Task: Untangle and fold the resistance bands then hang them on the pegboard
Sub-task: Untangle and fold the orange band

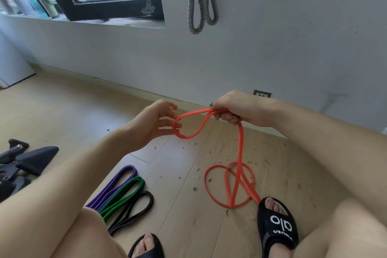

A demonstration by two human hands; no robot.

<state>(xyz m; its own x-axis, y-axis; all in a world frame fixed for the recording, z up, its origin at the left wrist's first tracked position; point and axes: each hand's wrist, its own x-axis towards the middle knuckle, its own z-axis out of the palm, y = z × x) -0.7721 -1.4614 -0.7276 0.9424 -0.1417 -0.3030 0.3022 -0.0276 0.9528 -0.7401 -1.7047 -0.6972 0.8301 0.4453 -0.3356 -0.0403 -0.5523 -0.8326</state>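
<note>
An orange resistance band [240,148] runs from my right hand [232,111] down to loose loops on the wooden floor by my right foot. My right hand grips the gathered strands near the top. A small loop sticks out to the left, and the fingers of my left hand [155,121] are hooked through its end. On the floor at the lower left lie a purple band [117,184], a green band [125,195] and a black band [136,209], side by side. A grey band [202,0] hangs on the wall above.
A white wall with a socket [262,94] stands just ahead. A dark window frame [109,9] sits on the sill at the upper left. Black equipment [25,161] lies at the left edge. My feet wear black slides [278,224]. Small debris dots the floor.
</note>
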